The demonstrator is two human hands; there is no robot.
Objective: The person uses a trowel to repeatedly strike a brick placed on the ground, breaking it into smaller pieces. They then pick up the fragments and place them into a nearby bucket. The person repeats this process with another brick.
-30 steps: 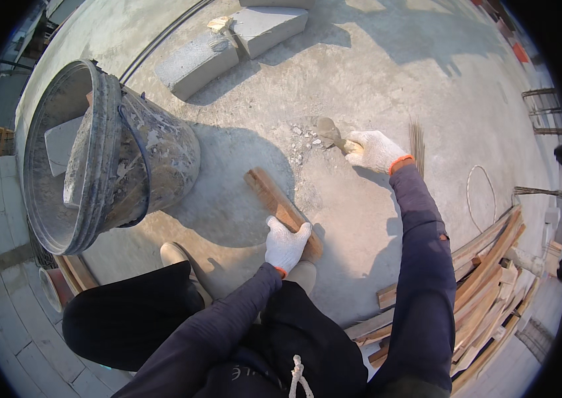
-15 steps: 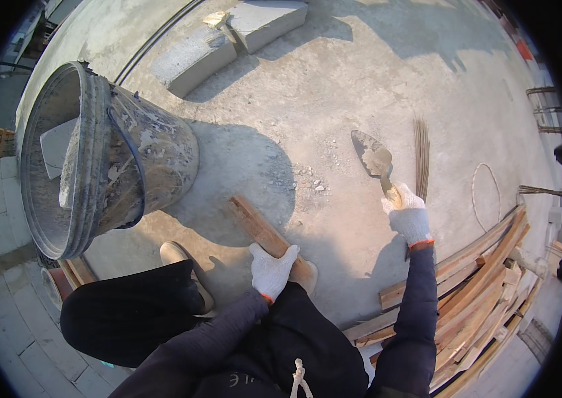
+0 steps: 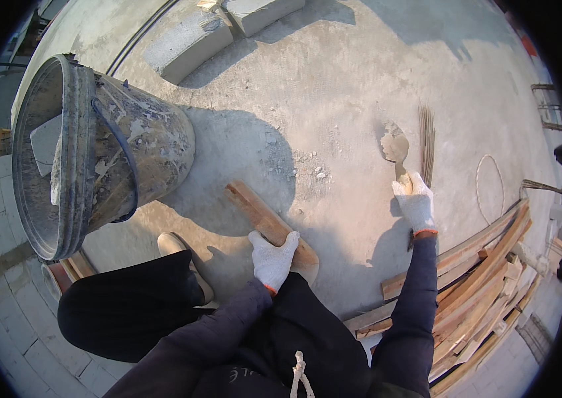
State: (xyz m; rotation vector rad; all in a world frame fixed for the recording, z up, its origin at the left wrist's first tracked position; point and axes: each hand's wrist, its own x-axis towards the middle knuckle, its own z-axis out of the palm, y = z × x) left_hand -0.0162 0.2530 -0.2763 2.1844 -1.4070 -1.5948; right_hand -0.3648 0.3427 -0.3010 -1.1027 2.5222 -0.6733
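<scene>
1. I see the left hand (image 3: 274, 260), in a white glove, pinching a wooden board (image 3: 255, 211) from above. The thumb is at one edge of the board and the fingers are at the other.
2. The board is slanted in front of the person's knees. Its far end points toward the bucket (image 3: 147, 149), and its near end is close to a shoe (image 3: 305, 270).
3. The right hand (image 3: 416, 204), gloved too, is wrapped around the handle of a trowel (image 3: 395, 140). The blade, marked with pale dirt, points away from the body. I cannot tell whether it touches the floor (image 3: 354, 86).
4. Just right of the trowel I find a bundle of thin wires (image 3: 426, 149).
5. Between the board and the trowel, small rubble (image 3: 312, 169) is scattered on the floor.
6. The bucket is at my left, very dirty, with a grey block piece (image 3: 43, 146) inside.
7. Farther away I notice two large blocks (image 3: 191, 48), near a black cable (image 3: 136, 38).
8. At the lower right there is a wood pile (image 3: 476, 278), near the right sleeve (image 3: 420, 292).
</scene>
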